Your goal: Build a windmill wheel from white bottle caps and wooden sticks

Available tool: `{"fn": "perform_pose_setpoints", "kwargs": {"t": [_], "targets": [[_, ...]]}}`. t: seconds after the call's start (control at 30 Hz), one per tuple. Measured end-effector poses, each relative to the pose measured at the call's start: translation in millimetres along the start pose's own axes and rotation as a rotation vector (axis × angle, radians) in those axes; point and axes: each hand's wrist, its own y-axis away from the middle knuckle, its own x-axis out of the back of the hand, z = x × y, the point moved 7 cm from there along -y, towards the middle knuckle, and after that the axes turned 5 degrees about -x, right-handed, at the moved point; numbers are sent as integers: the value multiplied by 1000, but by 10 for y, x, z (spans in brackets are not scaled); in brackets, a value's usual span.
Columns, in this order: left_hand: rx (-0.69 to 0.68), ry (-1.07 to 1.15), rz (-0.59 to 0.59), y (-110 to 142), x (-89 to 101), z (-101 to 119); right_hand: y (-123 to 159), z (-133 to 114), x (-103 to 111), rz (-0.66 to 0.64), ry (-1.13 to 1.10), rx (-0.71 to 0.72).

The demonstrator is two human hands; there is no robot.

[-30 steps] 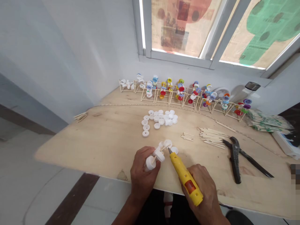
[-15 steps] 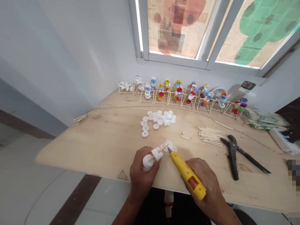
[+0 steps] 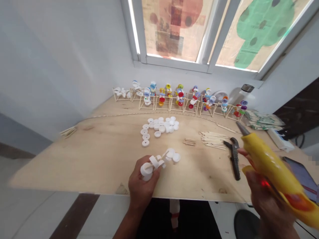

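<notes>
My left hand (image 3: 142,184) grips a small assembly of white plastic bottle caps on wooden sticks (image 3: 152,164), low over the front edge of the plywood board (image 3: 99,159). Just beyond it, a few loose white caps (image 3: 175,157) lie on the board and touch the assembly's far end. My right hand (image 3: 267,202) is raised at the right and blurred. It is closed around a yellow hot glue gun (image 3: 269,167), whose metal nozzle points up and to the left. The gun hangs above the board, well apart from the caps.
A pile of white caps (image 3: 159,125) and loose wooden sticks (image 3: 214,139) lie mid-board. Black-handled pliers (image 3: 234,157) sit under the glue gun. Several stick frames with coloured caps (image 3: 179,98) line the back. A bundle of sticks (image 3: 264,120) and a tablet (image 3: 299,176) lie at right.
My right hand has swung up and to the right with the glue gun, away from the assembly. The left hand still holds the assembly. The whole view has turned slightly.
</notes>
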Motion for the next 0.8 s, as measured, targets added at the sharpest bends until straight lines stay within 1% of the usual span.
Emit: {"fn": "perform_pose_setpoints", "kwargs": {"t": [0.1,0.23,0.3,0.4,0.5,0.7,0.8], "targets": [[81,30,41,4,11,-44,64,328,-41,29,106,46],[152,67,23,-1,-19,-86,249,942,-65,69,252,124],[172,72,18,-5,-26,-90,342,1256,-75,41,394,132],[174,53,19,-15,-29,-62,442,1592,-108,-39,588,138],[171,31,16,-19,-30,-46,487,1747,-177,-132,716,112],[200,16,40,-1,-11,-149,479,1779,-275,-191,879,33],[191,50,41,1,-21,-172,487,1827,-315,-262,893,25]]}}
